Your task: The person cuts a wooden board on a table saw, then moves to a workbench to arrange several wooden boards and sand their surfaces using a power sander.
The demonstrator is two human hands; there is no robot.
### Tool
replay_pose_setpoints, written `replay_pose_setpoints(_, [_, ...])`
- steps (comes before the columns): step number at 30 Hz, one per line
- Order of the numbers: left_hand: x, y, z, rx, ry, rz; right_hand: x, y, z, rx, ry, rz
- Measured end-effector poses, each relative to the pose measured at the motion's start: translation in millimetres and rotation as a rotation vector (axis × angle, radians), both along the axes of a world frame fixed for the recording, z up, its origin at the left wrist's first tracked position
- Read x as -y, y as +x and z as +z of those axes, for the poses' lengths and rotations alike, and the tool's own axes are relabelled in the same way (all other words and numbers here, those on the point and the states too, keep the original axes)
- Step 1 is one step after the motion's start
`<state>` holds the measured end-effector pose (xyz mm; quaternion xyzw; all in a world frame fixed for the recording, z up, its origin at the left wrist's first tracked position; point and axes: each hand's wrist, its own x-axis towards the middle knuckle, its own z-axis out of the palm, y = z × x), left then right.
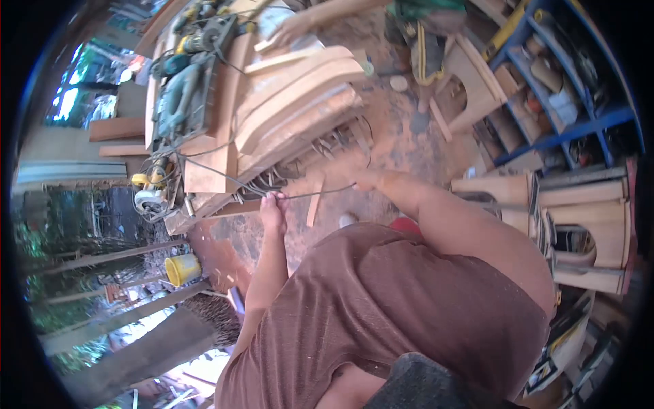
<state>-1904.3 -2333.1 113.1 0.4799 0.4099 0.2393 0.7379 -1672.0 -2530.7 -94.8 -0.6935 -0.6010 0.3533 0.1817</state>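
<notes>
Black cable (317, 193) gripped between left hand (274, 206) and right hand (368, 179).

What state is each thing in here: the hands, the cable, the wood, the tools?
left hand: shut on the cable
right hand: shut on the cable's far end
cable: stretched between both hands
curved wood pieces: stacked on the bench
circular saw: lying on the bench, unheld
yellow bucket: upright

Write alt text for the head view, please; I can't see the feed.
The person's left hand and right hand hold a thin dark cord stretched between them, beside a workbench stacked with curved wooden pieces and power tools. Another person's hand rests at the bench's far end.
</notes>
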Motion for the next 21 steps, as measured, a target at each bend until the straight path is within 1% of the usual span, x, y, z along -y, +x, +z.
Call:
replay_pose_setpoints(2, [-4, 3, -1, -0.115, -0.004, 0.004, 14, -7, -38, -0.011, -0.195, -0.087])
replay_pose_setpoints(3, [-5, 6, -2, -0.145, -0.002, -0.005, 19, -18, -45, -0.046, -0.202, -0.1])
replay_pose_setpoints(5, [-8, 10, -7, -0.183, -0.025, -0.04, 15, -49, -49, -0.048, -0.163, -0.265])
replay_pose_setpoints(6, [-9, 17, -14, -0.176, -0.047, -0.057, 13, -54, -45, -0.064, -0.17, -0.275])
replay_pose_setpoints(8, [-8, 23, -35, -0.226, -0.067, -0.119, 16, -75, -29, -0.179, -0.256, -0.178])
replay_pose_setpoints(9, [-2, 27, -47, -0.268, -0.069, -0.176, 23, -85, -22, -0.197, -0.26, -0.188])
replay_pose_setpoints(10, [2, 32, -61, -0.305, -0.064, -0.236, 24, -94, -21, -0.214, -0.206, -0.404])
replay_pose_setpoints(11, [10, 35, -75, -0.358, -0.095, -0.265, 21, -104, -18, -0.232, -0.149, -0.625])
replay_pose_setpoints(12, [17, 39, -95, -0.415, -0.115, -0.346, 19, -108, -16, -0.242, -0.143, -0.644])
replay_pose_setpoints(13, [-26, 7, -188, -0.716, 0.302, -0.78, 14, -110, -17, -0.236, 0.0, -0.789])
replay_pose_setpoints(14, [36, 54, -123, -0.646, -0.031, -0.656, 5, -109, -24, -0.229, 0.15, -0.929])
replay_pose_setpoints(15, [45, 55, -145, -0.632, -0.117, -0.698, -1, -105, -40, -0.233, 0.167, -0.937])
replay_pose_setpoints(16, [48, 49, -194, -0.503, -0.218, -0.73, -2, -100, -64, -0.181, 0.255, -0.721])
replay_pose_setpoints(17, [74, 66, -190, -0.476, -0.256, -0.696, 3, -95, -87, -0.124, 0.334, -0.501])
replay_pose_setpoints(18, [87, 77, -190, -0.47, -0.248, -0.696, 15, -84, -111, -0.113, 0.253, -0.534])
replay_pose_setpoints(19, [99, 83, -188, -0.408, -0.319, -0.681, 26, -69, -127, -0.105, 0.168, -0.565])
replay_pose_setpoints(20, [108, 84, -185, -0.344, -0.388, -0.66, 61, -25, -53, -0.201, -0.144, -0.551])
replay_pose_setpoints(21, [117, 90, -169, -0.33, -0.377, -0.651, 84, -17, -114, -0.174, -0.165, -0.702])
